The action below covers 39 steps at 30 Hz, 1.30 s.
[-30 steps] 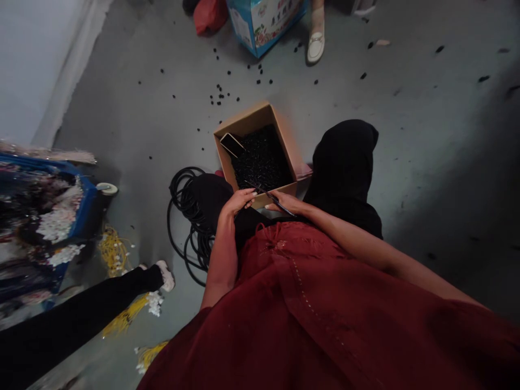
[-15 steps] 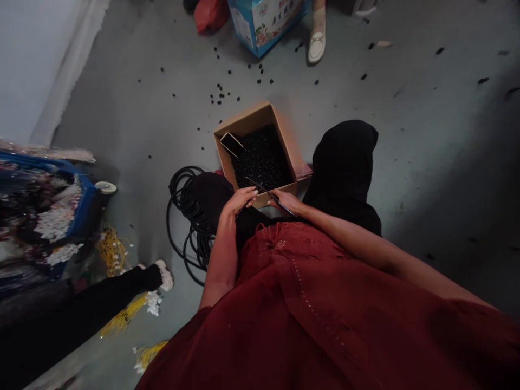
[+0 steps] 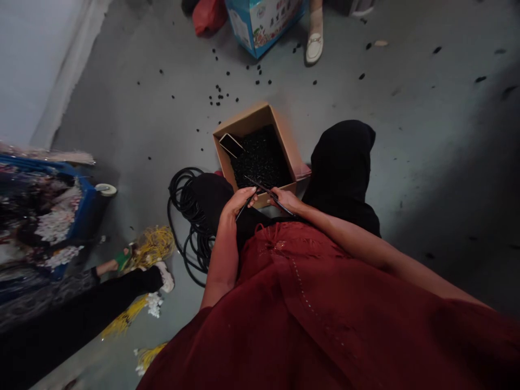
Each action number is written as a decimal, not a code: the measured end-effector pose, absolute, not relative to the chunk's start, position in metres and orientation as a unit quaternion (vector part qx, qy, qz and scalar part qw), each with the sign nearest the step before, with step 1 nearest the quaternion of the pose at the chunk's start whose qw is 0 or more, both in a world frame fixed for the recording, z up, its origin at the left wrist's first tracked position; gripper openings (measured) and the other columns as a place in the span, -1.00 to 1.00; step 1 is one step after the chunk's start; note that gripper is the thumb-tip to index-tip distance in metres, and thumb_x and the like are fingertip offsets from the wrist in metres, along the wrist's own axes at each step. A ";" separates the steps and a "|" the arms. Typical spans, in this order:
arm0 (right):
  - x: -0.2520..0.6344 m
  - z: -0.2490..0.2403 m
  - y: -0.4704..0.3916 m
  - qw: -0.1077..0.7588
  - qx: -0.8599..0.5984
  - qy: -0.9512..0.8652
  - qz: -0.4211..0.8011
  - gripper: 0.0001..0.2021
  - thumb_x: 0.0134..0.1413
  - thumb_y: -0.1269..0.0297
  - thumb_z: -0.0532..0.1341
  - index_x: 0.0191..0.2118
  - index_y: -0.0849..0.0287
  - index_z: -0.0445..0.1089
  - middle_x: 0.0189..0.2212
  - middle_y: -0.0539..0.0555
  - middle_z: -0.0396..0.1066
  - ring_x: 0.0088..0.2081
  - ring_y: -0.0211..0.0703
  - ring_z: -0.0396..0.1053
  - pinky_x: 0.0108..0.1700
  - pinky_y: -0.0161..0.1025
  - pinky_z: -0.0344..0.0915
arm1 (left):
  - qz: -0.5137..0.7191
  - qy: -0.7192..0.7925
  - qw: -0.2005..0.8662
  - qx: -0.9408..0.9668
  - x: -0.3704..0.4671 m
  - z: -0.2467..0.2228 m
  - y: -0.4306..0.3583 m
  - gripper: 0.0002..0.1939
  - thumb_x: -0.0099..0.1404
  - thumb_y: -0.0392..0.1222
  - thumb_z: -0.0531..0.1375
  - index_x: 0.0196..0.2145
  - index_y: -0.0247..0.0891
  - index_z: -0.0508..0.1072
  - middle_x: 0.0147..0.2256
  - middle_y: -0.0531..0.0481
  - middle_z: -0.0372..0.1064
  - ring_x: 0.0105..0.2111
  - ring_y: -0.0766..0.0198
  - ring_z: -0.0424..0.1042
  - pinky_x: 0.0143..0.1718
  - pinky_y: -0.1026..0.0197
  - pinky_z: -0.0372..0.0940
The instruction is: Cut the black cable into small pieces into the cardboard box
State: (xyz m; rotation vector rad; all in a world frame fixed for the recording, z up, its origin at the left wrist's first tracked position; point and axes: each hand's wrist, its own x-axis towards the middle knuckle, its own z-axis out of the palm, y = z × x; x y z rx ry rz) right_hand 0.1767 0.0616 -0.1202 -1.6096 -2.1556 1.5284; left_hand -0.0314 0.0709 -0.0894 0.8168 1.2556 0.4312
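My left hand point(image 3: 242, 201) is closed around a thin black cord-like length point(image 3: 242, 209), whose end shows below the fingers. Beside it, my right hand point(image 3: 285, 199) grips a slim dark stick-like piece point(image 3: 260, 185) that slants across in front of the left fingertips. Its exact kind is too small and dark to tell. Both hands are above the near edge of a cardboard box point(image 3: 283, 142), close to my lap. Many small black pieces point(image 3: 262, 157) fill the box bottom. A flat dark rectangle with a pale rim point(image 3: 231, 145) leans in its left corner.
A coil of black tubing point(image 3: 187, 200) lies left of my knee. Small black bits are scattered over the grey floor point(image 3: 162, 119). At left, a co-worker's green-covered hand point(image 3: 123, 259) touches yellow wires point(image 3: 154, 246) near a blue bin point(image 3: 83, 208). A blue carton point(image 3: 260, 27) stands ahead.
A co-worker's arm has come into view at left, and a yellow wire bundle there has moved right. My hands stay almost in place; more of the black length shows below my left hand.
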 end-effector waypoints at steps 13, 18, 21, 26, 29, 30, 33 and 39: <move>0.178 -0.120 0.063 -0.001 -0.528 -0.701 0.480 -0.68 0.16 0.10 0.13 -0.01 0.11 0.29 -0.21 0.15 0.50 -0.19 -0.02 0.42 -0.33 -0.32 0.11 | 0.167 0.576 0.718 0.353 -0.032 -0.085 0.071 -0.60 0.22 -0.01 0.23 -0.16 -0.44 0.42 -0.54 0.11 0.28 -0.68 0.51 0.19 -0.66 0.38 0.03; 0.178 -0.118 0.062 -0.009 -0.532 -0.701 0.475 -0.68 0.17 0.09 0.12 -0.01 0.10 0.30 -0.19 0.14 0.50 -0.17 -0.02 0.42 -0.32 -0.31 0.12 | 0.162 0.577 0.720 0.349 -0.033 -0.087 0.071 -0.60 0.20 0.00 0.25 -0.18 -0.43 0.43 -0.55 0.12 0.25 -0.68 0.54 0.16 -0.68 0.39 0.00; 0.178 -0.119 0.062 -0.013 -0.532 -0.703 0.472 -0.68 0.18 0.08 0.10 -0.02 0.10 0.30 -0.20 0.15 0.50 -0.18 -0.02 0.42 -0.32 -0.31 0.12 | 0.163 0.578 0.720 0.347 -0.033 -0.089 0.072 -0.60 0.19 0.01 0.26 -0.19 -0.42 0.44 -0.55 0.13 0.23 -0.69 0.54 0.14 -0.69 0.39 -0.03; 0.177 -0.120 0.062 -0.020 -0.537 -0.702 0.467 -0.66 0.17 0.08 0.11 0.01 0.11 0.29 -0.19 0.17 0.50 -0.16 0.01 0.42 -0.32 -0.30 0.12 | 0.165 0.578 0.723 0.341 -0.033 -0.091 0.072 -0.59 0.18 0.01 0.27 -0.18 -0.41 0.43 -0.55 0.14 0.21 -0.68 0.55 0.13 -0.69 0.40 -0.03; 0.177 -0.119 0.062 -0.020 -0.537 -0.703 0.466 -0.66 0.18 0.07 0.10 0.00 0.10 0.29 -0.18 0.17 0.50 -0.16 0.00 0.42 -0.32 -0.31 0.12 | 0.165 0.579 0.723 0.338 -0.033 -0.092 0.072 -0.60 0.19 0.00 0.26 -0.17 -0.42 0.43 -0.55 0.14 0.20 -0.69 0.55 0.13 -0.69 0.41 -0.04; 0.177 -0.118 0.062 -0.021 -0.537 -0.703 0.466 -0.66 0.19 0.06 0.09 0.00 0.10 0.29 -0.18 0.17 0.50 -0.16 0.00 0.42 -0.32 -0.31 0.12 | 0.165 0.579 0.724 0.338 -0.033 -0.092 0.072 -0.60 0.20 -0.01 0.25 -0.17 -0.42 0.43 -0.55 0.14 0.20 -0.69 0.55 0.12 -0.69 0.41 -0.04; 0.177 -0.118 0.061 -0.023 -0.540 -0.700 0.467 -0.66 0.18 0.06 0.09 0.01 0.09 0.30 -0.18 0.16 0.50 -0.17 0.00 0.43 -0.33 -0.31 0.12 | 0.165 0.580 0.724 0.336 -0.033 -0.092 0.073 -0.62 0.21 -0.02 0.25 -0.17 -0.42 0.43 -0.55 0.14 0.20 -0.69 0.55 0.12 -0.70 0.41 -0.04; 0.178 -0.117 0.061 -0.026 -0.541 -0.700 0.465 -0.65 0.17 0.05 0.09 0.01 0.08 0.30 -0.20 0.16 0.50 -0.19 0.00 0.43 -0.34 -0.30 0.11 | 0.164 0.585 0.722 0.331 -0.032 -0.092 0.074 -0.64 0.21 -0.03 0.25 -0.18 -0.42 0.43 -0.56 0.15 0.19 -0.70 0.55 0.12 -0.70 0.41 -0.04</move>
